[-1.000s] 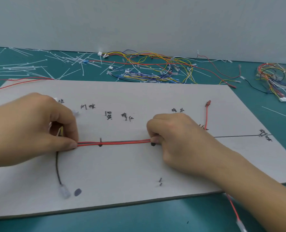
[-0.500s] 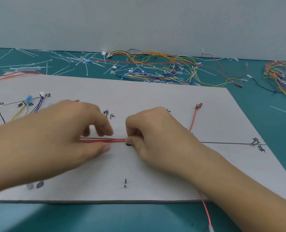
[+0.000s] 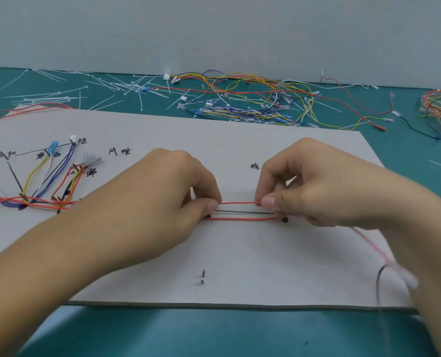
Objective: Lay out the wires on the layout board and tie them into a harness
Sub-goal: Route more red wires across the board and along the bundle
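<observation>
Your left hand [image 3: 168, 194] and right hand [image 3: 322, 181] sit over the middle of the layout board [image 3: 265, 253], which lies flat on the teal table [image 3: 214, 333]. Between them the red wire [image 3: 237, 202] is stretched straight. Its long axis runs left to right, roughly parallel to the board's near edge.

Each end of that span disappears into a pinch. Your left thumb tip and curled fingers [image 3: 211, 206] close on it at one side, and your right thumb and forefinger close on it at the other. Both sets of fingers are narrow and hold the wire.

Just below it runs a dark line [image 3: 242, 212]; you cannot tell whether it is drawn or a wire. Below that, a second red run [image 3: 240, 219] lies parallel on the board, passing beside a black peg [image 3: 284, 219] under your right hand. A blurred red length trails from beneath your right hand toward the board's near right corner.

The laid-out wires [image 3: 46, 181] fan out at the board's left. A metal pin [image 3: 202, 276] stands nearer you. Loose wires [image 3: 253, 99] and cable ties [image 3: 59, 96] lie on the table beyond the board.
</observation>
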Demonstrator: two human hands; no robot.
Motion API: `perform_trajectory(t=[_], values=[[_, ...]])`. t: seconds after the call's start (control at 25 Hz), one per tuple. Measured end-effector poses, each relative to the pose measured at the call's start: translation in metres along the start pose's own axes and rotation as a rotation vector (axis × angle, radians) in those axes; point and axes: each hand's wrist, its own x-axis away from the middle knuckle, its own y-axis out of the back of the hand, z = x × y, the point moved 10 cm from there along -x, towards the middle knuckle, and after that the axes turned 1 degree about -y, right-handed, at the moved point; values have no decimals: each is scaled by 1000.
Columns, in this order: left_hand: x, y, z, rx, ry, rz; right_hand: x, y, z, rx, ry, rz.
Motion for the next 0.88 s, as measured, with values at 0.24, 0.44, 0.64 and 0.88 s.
perform_trajectory(t=[0.24, 0.44, 0.64, 0.88], values=[[-9, -6, -6, -69, 8, 29, 8, 1, -16, 33, -113, 136], [-8, -8, 2, -29, 65, 2, 12, 12, -15, 49, -93, 117], [-6, -8, 7, 8, 115, -6, 15, 20, -19, 61, -93, 126], [-4, -10, 9, 45, 120, 1, 13, 20, -30, 190, -164, 134]])
